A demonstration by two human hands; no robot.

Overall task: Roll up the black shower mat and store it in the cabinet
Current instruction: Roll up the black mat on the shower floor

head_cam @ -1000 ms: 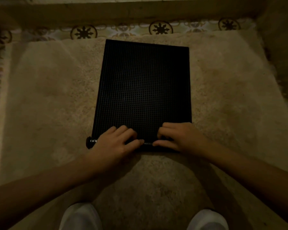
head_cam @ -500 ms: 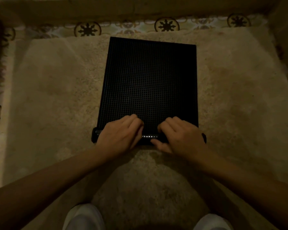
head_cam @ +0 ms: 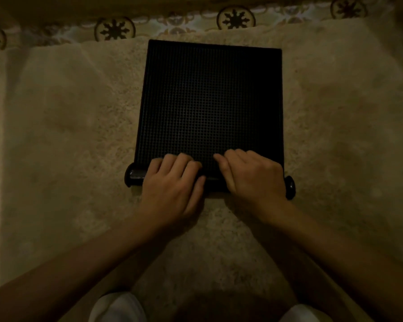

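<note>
The black shower mat (head_cam: pixel 209 101), with a grid texture, lies flat on a beige shaggy rug. Its near edge is wound into a thin roll whose ends stick out at the left and right. My left hand (head_cam: pixel 172 184) lies over the left half of the roll, fingers curled over the top. On the right half rests my right hand (head_cam: pixel 251 177), gripping the same way. The middle of the roll is mostly hidden under both hands. No cabinet is in view.
The beige rug (head_cam: pixel 68 135) covers most of the floor. Patterned tiles (head_cam: pixel 114 30) with dark round motifs run along its far edge, below a dark wall base. My knees in white fabric (head_cam: pixel 116 307) show at the bottom.
Both hands have pushed the roll away from me, so the roll is thicker and the flat part of the mat is shorter. The right end of the roll now shows.
</note>
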